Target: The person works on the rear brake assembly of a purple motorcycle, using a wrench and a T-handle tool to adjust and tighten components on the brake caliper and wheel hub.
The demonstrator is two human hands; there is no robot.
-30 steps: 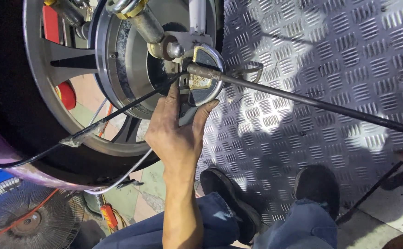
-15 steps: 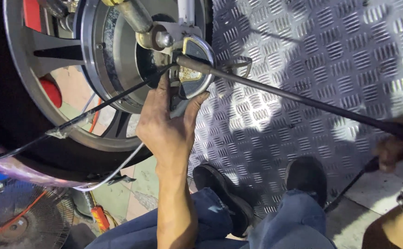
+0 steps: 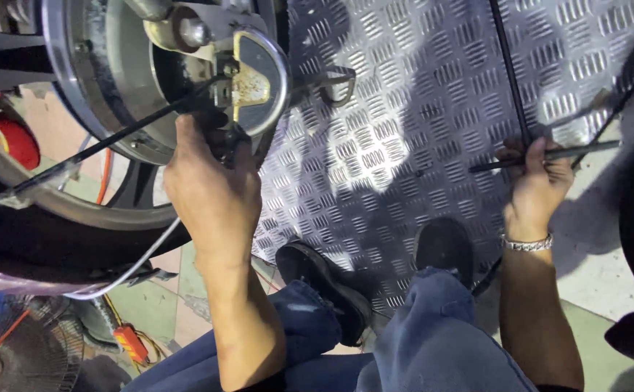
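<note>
Right hand (image 3: 534,185) now in view gripping rod (image 3: 509,72); left hand (image 3: 211,192) stays at hub (image 3: 251,80)

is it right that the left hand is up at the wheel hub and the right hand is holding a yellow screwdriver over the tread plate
Not quite. The head view shows the right hand gripping thin black metal rods, not a yellow screwdriver. The rest holds: the left hand is up at the wheel hub, and the right one is over the tread plate.

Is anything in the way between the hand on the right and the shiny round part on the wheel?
Nothing solid. The right hand holds thin black rods over the bumpy metal plate. Only that plate lies between it and the hub, where the left hand already is.
</note>
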